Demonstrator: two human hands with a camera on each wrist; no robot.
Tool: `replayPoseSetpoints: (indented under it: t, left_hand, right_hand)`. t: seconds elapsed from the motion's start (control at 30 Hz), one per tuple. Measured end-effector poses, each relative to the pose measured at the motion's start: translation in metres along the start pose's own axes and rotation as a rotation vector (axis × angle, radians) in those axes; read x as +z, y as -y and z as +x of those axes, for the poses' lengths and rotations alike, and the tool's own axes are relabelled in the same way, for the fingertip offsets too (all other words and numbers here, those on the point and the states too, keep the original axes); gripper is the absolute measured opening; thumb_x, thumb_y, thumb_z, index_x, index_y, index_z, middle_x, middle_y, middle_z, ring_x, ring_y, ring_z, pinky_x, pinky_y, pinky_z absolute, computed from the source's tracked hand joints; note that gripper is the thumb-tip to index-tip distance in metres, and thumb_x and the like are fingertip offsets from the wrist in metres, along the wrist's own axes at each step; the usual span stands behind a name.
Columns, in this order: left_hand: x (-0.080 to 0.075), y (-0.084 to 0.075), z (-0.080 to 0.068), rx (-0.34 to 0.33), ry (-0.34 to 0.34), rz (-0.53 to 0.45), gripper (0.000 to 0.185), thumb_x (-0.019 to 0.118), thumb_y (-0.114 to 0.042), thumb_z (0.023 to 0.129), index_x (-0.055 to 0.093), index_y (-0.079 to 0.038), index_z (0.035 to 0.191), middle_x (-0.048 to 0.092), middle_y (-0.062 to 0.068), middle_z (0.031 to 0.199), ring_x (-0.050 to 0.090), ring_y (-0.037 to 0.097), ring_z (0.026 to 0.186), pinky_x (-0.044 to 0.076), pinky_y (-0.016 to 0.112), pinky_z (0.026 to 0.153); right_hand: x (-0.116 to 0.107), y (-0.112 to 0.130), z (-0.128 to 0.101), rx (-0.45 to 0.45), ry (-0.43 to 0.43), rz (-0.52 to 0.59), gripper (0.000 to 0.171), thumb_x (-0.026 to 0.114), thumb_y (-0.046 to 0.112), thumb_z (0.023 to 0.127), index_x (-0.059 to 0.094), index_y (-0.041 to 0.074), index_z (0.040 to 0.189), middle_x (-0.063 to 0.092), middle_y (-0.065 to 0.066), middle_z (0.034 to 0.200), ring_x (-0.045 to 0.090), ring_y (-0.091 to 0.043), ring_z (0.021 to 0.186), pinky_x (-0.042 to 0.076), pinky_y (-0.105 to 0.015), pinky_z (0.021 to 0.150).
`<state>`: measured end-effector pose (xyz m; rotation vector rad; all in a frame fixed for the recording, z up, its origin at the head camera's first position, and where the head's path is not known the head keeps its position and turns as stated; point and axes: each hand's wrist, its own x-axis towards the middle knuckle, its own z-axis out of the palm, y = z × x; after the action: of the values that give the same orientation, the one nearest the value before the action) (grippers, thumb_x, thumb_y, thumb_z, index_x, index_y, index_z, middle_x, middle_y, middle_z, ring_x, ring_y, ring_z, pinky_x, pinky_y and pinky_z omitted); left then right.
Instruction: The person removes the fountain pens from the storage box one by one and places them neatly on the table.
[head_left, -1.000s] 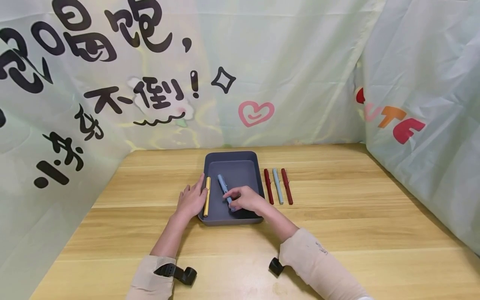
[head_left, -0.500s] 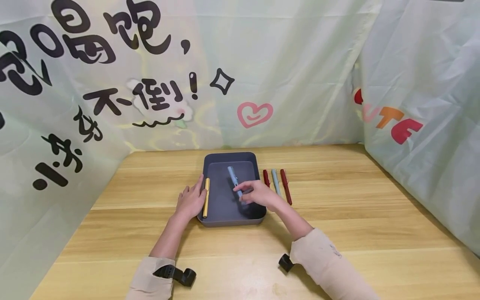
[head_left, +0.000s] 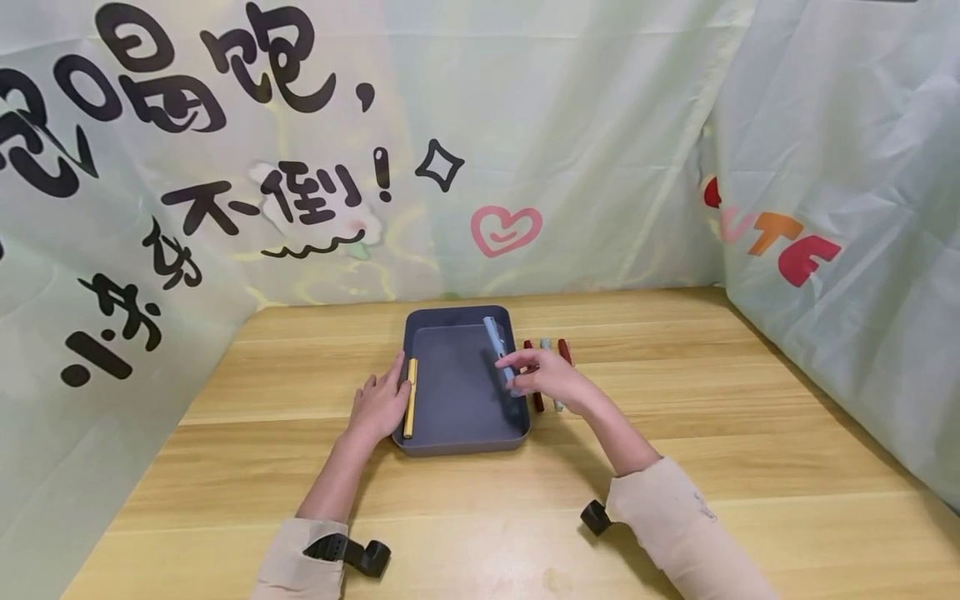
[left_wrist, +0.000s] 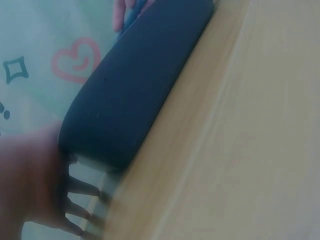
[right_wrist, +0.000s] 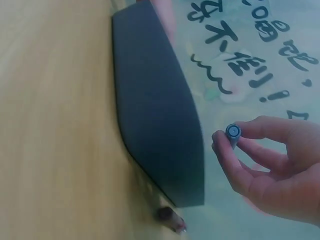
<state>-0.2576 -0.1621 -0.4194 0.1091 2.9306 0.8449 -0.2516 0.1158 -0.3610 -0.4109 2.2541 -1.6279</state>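
Observation:
Over the right side of a dark grey tray [head_left: 461,400], my right hand [head_left: 557,379] pinches a blue pen [head_left: 495,340] between thumb and fingers. The pen is tilted, and in the right wrist view its round end [right_wrist: 233,131] faces the camera, above the tray's rim. My left hand [head_left: 378,407] rests along the tray's left rim with fingers extended; where its thumb lies is partly hidden. Beside it, a yellow pen [head_left: 410,400] lies lengthwise inside the tray against the left wall. In the left wrist view, the fingers of the left hand [left_wrist: 35,175] reach down past the tray's outer wall.
Right of the tray, a red pen [head_left: 538,402], a light blue pen [head_left: 558,407] and another red pen [head_left: 566,352] lie on the wooden table [head_left: 480,517], partly covered by my right hand. A printed cloth [head_left: 600,150] hangs behind the table.
My right hand has lifted the blue pen and carried it rightward from the tray's middle to above its right wall. The left hand and yellow pen stay put.

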Motion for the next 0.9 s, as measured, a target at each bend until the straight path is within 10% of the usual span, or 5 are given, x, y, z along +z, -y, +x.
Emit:
replayPoseSetpoints:
  t: [0.9]
  left_hand:
    - [0.000, 0.001, -0.001, -0.001, -0.006, 0.001, 0.055, 0.027, -0.031, 0.100, 0.007, -0.019, 0.149, 0.024, 0.016, 0.147, 0.013, 0.048, 0.130, 0.003, 0.059, 0.103]
  right_hand:
    - [-0.068, -0.028, -0.037, 0.008, -0.048, -0.042, 0.039, 0.050, -0.006, 0.088, 0.045, -0.013, 0.126, 0.044, -0.033, 0.120, 0.056, -0.034, 0.096, 0.043, -0.050, 0.087]
